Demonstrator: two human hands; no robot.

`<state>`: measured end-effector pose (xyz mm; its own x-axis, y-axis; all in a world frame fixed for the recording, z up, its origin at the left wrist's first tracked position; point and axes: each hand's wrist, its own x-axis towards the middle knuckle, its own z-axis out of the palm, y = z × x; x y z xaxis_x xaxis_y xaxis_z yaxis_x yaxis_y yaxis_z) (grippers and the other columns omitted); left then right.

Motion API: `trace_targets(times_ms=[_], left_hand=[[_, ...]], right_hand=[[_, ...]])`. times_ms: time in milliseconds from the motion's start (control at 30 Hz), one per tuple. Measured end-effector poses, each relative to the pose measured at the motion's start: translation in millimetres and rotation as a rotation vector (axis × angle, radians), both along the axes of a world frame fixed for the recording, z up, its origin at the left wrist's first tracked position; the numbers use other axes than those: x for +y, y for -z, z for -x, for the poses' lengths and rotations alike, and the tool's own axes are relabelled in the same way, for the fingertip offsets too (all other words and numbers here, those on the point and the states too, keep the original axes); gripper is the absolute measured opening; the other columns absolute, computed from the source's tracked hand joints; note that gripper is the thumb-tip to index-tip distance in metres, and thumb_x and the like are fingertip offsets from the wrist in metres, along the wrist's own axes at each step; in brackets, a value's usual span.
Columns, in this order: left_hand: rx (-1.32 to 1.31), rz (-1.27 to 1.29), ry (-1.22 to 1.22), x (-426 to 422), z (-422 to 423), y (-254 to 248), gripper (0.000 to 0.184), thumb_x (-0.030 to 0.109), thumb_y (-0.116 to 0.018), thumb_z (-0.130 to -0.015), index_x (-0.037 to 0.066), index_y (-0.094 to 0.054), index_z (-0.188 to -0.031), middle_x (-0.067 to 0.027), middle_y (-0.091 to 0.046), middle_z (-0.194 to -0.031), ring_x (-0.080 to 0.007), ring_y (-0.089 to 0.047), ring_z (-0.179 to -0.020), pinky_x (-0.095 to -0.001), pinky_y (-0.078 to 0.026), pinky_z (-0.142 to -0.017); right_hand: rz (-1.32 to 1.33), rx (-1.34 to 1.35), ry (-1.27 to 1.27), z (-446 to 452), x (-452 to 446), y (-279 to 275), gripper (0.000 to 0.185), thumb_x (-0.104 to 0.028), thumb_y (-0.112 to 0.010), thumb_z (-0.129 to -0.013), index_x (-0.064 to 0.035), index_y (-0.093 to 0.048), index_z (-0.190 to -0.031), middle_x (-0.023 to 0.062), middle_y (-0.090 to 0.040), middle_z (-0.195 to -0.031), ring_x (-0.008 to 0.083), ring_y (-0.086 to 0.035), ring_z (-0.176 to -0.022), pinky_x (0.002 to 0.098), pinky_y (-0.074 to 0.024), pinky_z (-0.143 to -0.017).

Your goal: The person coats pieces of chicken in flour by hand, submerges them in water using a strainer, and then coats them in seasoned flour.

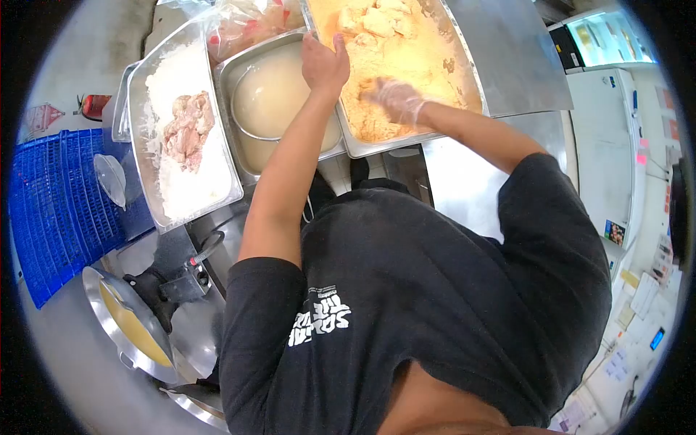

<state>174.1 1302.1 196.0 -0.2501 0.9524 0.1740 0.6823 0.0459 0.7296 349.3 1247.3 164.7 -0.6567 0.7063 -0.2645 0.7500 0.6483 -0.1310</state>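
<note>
My bare left hand point(325, 67) straddles the near-left rim of a long metal tray point(475, 87), thumb on the inner side and fingers on the outer. Orange-yellow breading flour point(428, 69) fills this tray, and coated pieces point(377, 20) lie heaped at its far end. Down in the flour is my right hand point(397, 101), in a clear plastic glove; motion smears its fingers, so whether it holds a piece is unclear. Left of the tray, under my left forearm, a metal pan of pale batter point(272, 94) has a round wire-rimmed strainer in it.
Further left stands a tray of white flour point(192, 192) with raw meat point(190, 130) on it. Behind the batter is a plastic bag point(254, 29). A blue crate point(65, 203), a bowl of yellow liquid point(134, 326) and a fire extinguisher point(94, 106) are at far left.
</note>
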Motion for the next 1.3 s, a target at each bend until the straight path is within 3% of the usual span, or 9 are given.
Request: trace_targets(times_ms=[67,233,400,500,633,700,867,1000,1300], left_hand=[[0.001,-0.029,-0.015,0.6,-1.3,2.4,0.067,0.045,-0.052,-0.091,-0.005,-0.036,-0.133,-0.0229,-0.051,-0.128,-0.0384,-0.051,-0.117,-0.0459,-0.042,-0.095],[-0.055,0.054,0.010,-5.4,1.4,-6.2,0.067,0.046,-0.052,-0.092,-0.004,-0.035,-0.133,-0.0232,-0.049,-0.130,-0.0376,-0.049,-0.119,-0.0467,-0.041,-0.096],[-0.030,-0.008,-0.012,-3.1,0.6,-4.2,0.066,0.045,-0.052,-0.092,-0.004,-0.035,-0.133,-0.0234,-0.053,-0.123,-0.0375,-0.052,-0.113,-0.0466,-0.044,-0.093],[-0.043,-0.025,-0.016,-0.7,0.0,-2.5,0.064,0.044,-0.051,-0.092,-0.004,-0.035,-0.133,-0.0236,-0.053,-0.123,-0.0376,-0.051,-0.114,-0.0466,-0.043,-0.093],[-0.060,0.004,-0.017,-3.5,-2.1,-2.8,0.063,0.043,-0.051,-0.093,-0.004,-0.035,-0.132,-0.0236,-0.052,-0.123,-0.0381,-0.050,-0.115,-0.0468,-0.042,-0.094],[-0.059,0.000,-0.015,-1.2,0.1,-5.9,0.062,0.043,-0.050,-0.093,-0.004,-0.035,-0.132,-0.0246,-0.051,-0.124,-0.0386,-0.050,-0.116,-0.0466,-0.041,-0.095],[-0.072,-0.002,0.006,-5.4,-1.2,-10.7,0.062,0.042,-0.050,-0.093,-0.004,-0.036,-0.132,-0.0263,-0.050,-0.127,-0.0394,-0.050,-0.117,-0.0458,-0.040,-0.097],[-0.057,-0.011,-0.008,-2.1,-0.3,-3.9,0.062,0.042,-0.050,-0.093,-0.004,-0.036,-0.132,-0.0254,-0.051,-0.126,-0.0397,-0.051,-0.116,-0.0466,-0.041,-0.096],[-0.089,0.011,-0.014,-0.3,2.3,0.7,0.063,0.043,-0.051,-0.092,-0.004,-0.036,-0.132,-0.0253,-0.051,-0.126,-0.0392,-0.052,-0.115,-0.0469,-0.041,-0.095]], right_hand=[[0.157,-0.210,0.088,-18.9,16.5,-12.9,0.066,-0.028,-0.067,-0.085,-0.0259,-0.036,-0.143,0.0281,-0.043,-0.138,0.0354,-0.058,-0.111,0.0411,-0.0517,-0.090],[0.546,0.405,0.742,-72.3,75.8,-2.9,0.080,-0.046,-0.069,-0.083,-0.0016,-0.035,-0.141,0.0270,-0.049,-0.133,0.0351,-0.053,-0.118,0.0436,-0.0476,-0.094],[0.430,0.210,0.832,-72.6,33.1,-55.5,0.089,-0.056,-0.068,-0.079,0.0029,-0.038,-0.139,0.0264,-0.051,-0.130,0.0314,-0.055,-0.112,0.0405,-0.0460,-0.096],[0.443,-0.226,0.622,-49.2,-17.2,-41.0,0.086,-0.041,-0.072,-0.079,0.0058,-0.030,-0.137,0.0291,-0.054,-0.125,0.0344,-0.056,-0.113,0.0457,-0.0483,-0.091],[0.755,0.331,0.952,-9.7,-6.6,28.0,0.086,-0.037,-0.074,-0.076,0.0044,-0.027,-0.135,0.0272,-0.053,-0.124,0.0363,-0.055,-0.114,0.0440,-0.0498,-0.088],[0.545,0.680,0.934,20.9,0.3,28.3,0.089,-0.034,-0.074,-0.076,0.0034,-0.023,-0.139,0.0258,-0.052,-0.125,0.0357,-0.056,-0.113,0.0417,-0.0504,-0.086],[-0.098,0.267,0.888,63.6,92.7,82.5,0.091,-0.055,-0.063,-0.078,-0.0069,-0.024,-0.145,0.0242,-0.054,-0.125,0.0358,-0.057,-0.112,0.0422,-0.0471,-0.090],[0.070,0.169,0.852,57.0,112.5,15.4,0.076,-0.053,-0.066,-0.078,-0.0190,-0.040,-0.140,0.0173,-0.062,-0.117,0.0365,-0.057,-0.110,0.0447,-0.0451,-0.093],[0.040,-0.251,-0.021,36.9,41.1,21.7,0.070,-0.018,-0.063,-0.076,-0.0173,-0.036,-0.141,0.0150,-0.063,-0.098,0.0304,-0.062,-0.088,0.0404,-0.0511,-0.072]])
